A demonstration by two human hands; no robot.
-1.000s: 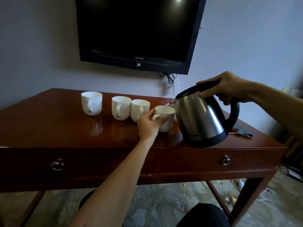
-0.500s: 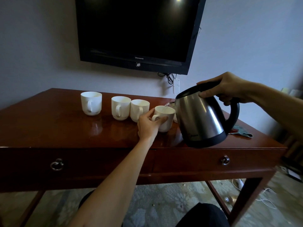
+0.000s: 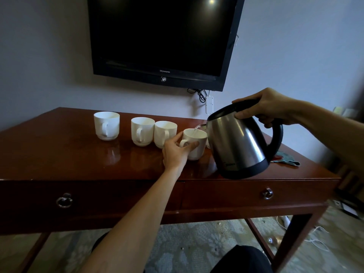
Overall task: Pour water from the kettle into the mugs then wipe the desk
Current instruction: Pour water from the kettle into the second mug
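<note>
A steel kettle (image 3: 238,142) with a black handle is tilted to the left above the dark wooden desk (image 3: 69,160). My right hand (image 3: 266,107) grips its handle and lid. A thin stream of water runs from the spout into a white mug (image 3: 197,142). My left hand (image 3: 177,152) holds that mug by its handle side on the desk. To the left stand three more white mugs: one (image 3: 165,133) right beside the held mug, one (image 3: 142,131) touching that, and one (image 3: 107,125) apart at the far left. A blue-green cloth (image 3: 286,157) lies behind the kettle on the right.
A black wall-mounted TV (image 3: 163,38) hangs above the desk, with cables and a white power strip (image 3: 209,104) below it. The desk has two drawers with ring pulls (image 3: 64,200) along its front. Cables lie on the patterned carpet at the lower right.
The kettle has tipped slightly further to the left and water now streams visibly into the held mug. Both hands stay in nearly the same place.
</note>
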